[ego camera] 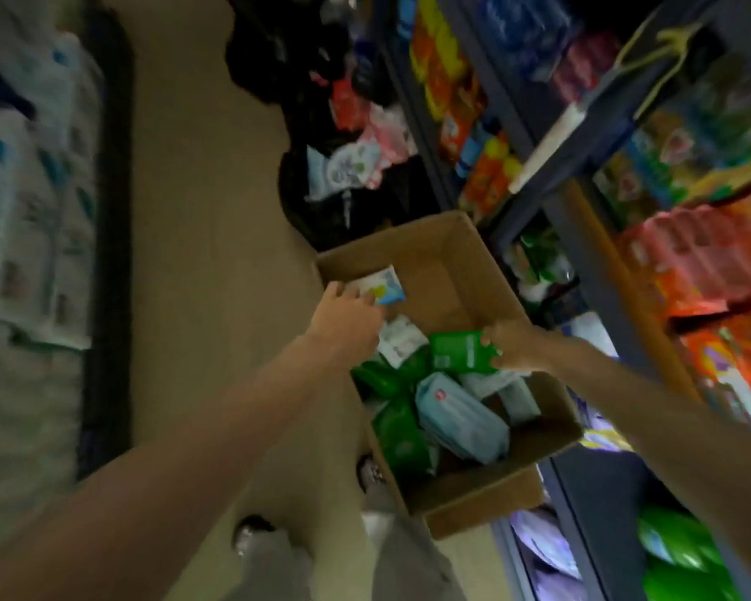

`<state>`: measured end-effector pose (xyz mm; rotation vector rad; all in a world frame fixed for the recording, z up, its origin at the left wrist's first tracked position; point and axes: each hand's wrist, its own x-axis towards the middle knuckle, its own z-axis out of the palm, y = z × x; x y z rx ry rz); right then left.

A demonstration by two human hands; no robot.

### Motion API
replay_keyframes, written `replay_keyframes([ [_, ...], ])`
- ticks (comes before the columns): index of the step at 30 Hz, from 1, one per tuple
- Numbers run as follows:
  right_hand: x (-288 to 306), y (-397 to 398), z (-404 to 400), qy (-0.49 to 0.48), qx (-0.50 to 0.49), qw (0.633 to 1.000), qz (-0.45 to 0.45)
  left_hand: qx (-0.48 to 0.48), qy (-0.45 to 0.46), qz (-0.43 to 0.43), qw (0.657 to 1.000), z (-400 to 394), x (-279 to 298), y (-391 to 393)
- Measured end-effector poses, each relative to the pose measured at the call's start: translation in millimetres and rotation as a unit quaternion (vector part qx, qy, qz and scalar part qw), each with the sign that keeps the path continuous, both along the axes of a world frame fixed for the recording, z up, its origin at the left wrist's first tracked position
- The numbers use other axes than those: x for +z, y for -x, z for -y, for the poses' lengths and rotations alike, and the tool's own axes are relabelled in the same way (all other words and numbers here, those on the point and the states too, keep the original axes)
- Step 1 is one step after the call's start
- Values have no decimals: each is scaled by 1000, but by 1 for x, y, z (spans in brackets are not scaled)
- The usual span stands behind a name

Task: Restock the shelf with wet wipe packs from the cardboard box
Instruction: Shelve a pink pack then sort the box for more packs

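Holding green pack (460,351) over box (447,253)

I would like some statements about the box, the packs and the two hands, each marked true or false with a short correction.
1. The right hand grips a green pack over the cardboard box. True.
2. The left hand holds a red pack. False: it holds a white and blue pack.
3. The cardboard box is empty. False: green packs and a light blue pack lie in it.
4. The box is open at the top. True.
5. The shelf stands on the person's left. False: it stands on the right, beside the box.
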<state>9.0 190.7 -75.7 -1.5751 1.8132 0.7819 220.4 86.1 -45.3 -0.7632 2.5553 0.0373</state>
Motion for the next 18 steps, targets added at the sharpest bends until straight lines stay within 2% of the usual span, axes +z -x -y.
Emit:
replay_keyframes([
  [6, -134, 44, -18, -12, 134, 990, -37, -36, -68, 76, 994, -33, -128, 43],
  [9, -175, 51, -6, 2, 130, 989, -65, -24, -117, 108, 987, -36, -186, 53],
  [11, -197, 51, -1, -22, 105, 992, -70, 64, -164, 143, 974, -37, -217, 57],
  [13, -217, 48, -1, -39, 87, 993, -75, 233, -192, 155, 941, -32, -235, 61],
  [15, -233, 45, 0, -26, 79, 993, -87, 383, -210, 110, 893, -20, -247, 69],
  [18, -240, 39, 7, 13, 42, 996, -82, 504, -270, 17, 820, -8, -256, 76],
])
